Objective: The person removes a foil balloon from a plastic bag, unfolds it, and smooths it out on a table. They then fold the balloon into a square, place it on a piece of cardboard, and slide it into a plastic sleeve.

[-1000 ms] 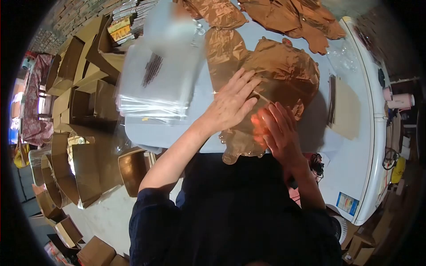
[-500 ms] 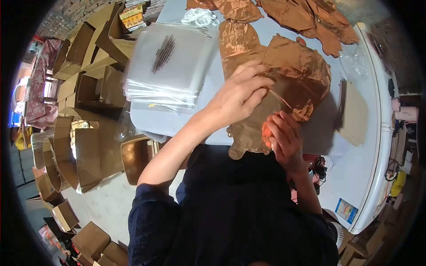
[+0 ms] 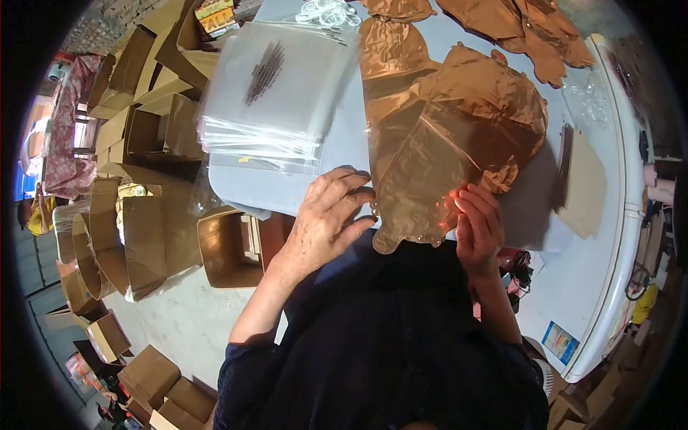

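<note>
A copper-coloured foil balloon (image 3: 423, 168) lies flat on the table, crumpled at its upper right, with its lower lobes over the near edge. My left hand (image 3: 333, 215) is at the balloon's lower left edge, thumb and fingers bent but apart, fingertips at the rim. My right hand (image 3: 479, 226) pinches the lower right edge, where a bright orange-red glow shows by the fingertips. More copper foil pieces (image 3: 502, 25) lie at the far side. Left of the balloon is a stack of clear plastic sleeves (image 3: 276, 93) with a dark patch.
White string (image 3: 326, 13) lies beyond the sleeves. Beige card sheets (image 3: 584, 183) and clear plastic film (image 3: 588, 100) are on the table's right side. Open cardboard boxes (image 3: 154, 240) crowd the floor at the left. A blue label (image 3: 559, 342) is at the lower right.
My left hand has moved down and left, from the balloon's middle to its lower left edge. My right hand stays at the lower right edge. The view has shifted slightly.
</note>
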Available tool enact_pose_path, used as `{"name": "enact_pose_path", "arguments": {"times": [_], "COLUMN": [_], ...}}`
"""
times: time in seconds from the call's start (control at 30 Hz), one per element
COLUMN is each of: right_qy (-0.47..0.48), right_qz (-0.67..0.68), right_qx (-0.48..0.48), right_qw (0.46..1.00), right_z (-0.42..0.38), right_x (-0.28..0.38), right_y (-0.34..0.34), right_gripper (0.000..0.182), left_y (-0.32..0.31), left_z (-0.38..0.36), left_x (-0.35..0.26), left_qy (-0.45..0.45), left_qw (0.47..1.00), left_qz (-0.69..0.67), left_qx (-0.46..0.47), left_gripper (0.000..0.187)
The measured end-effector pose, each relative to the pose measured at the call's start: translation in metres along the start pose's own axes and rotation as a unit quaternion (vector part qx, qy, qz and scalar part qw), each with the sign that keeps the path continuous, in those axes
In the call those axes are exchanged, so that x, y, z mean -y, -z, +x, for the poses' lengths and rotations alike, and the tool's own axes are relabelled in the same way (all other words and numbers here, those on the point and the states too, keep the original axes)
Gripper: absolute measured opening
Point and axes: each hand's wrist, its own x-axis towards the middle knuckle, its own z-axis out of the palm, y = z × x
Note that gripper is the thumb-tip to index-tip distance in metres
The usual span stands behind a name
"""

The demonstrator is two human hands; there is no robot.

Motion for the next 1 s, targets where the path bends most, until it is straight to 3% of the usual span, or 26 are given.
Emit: {"name": "enact_pose_path", "arguments": {"times": [0.77, 1.0], "right_qy": [0.028, 0.008], "right_qz": [-0.027, -0.055], "right_qx": [0.014, 0.018], "right_qw": [0.999, 0.998], "right_z": [-0.001, 0.008], "right_x": [-0.001, 0.006], "right_y": [0.0, 0.001], "right_gripper": [0.016, 0.024], "left_y": [-0.014, -0.004], "left_z": [-0.001, 0.015], "left_x": [-0.004, -0.012], "left_qy": [-0.02, -0.003], "left_qw": [0.997, 0.998], "left_qz": [0.041, 0.023], "left_qx": [-0.059, -0.056], "left_gripper": [0.034, 0.048]}}
